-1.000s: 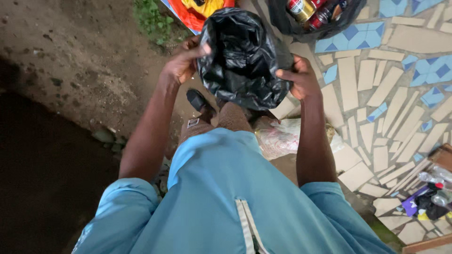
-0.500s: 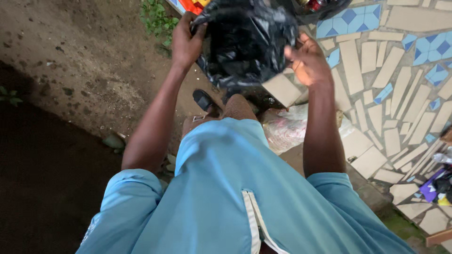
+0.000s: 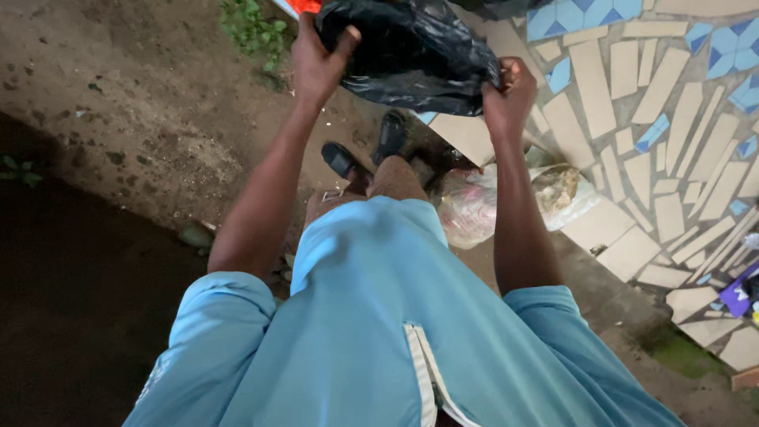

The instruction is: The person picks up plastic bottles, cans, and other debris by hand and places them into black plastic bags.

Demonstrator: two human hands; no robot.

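Broken-tile paving [image 3: 632,87] in beige and blue is seen meeting bare earth [image 3: 142,119], and above that seam a black plastic bag [image 3: 411,51] is held up in front of the person, near the top edge of the view. The bag is gripped at both ends: its left edge is pinched by the left hand [image 3: 316,63], thumb over the plastic and fingers curled behind, while its right end is clenched in the right hand [image 3: 507,99], whose fingers are closed into a fist around the gathered film. The bag hangs crumpled between the two hands. Below it, dark sandals [image 3: 341,160] are seen on the ground, and a clear plastic bag [image 3: 490,209] with pale contents lies at the edge of the paving, just beside the right forearm. A light blue shirt [image 3: 379,316] fills the lower frame. Weeds [image 3: 253,28] are seen growing at the top of the earth.
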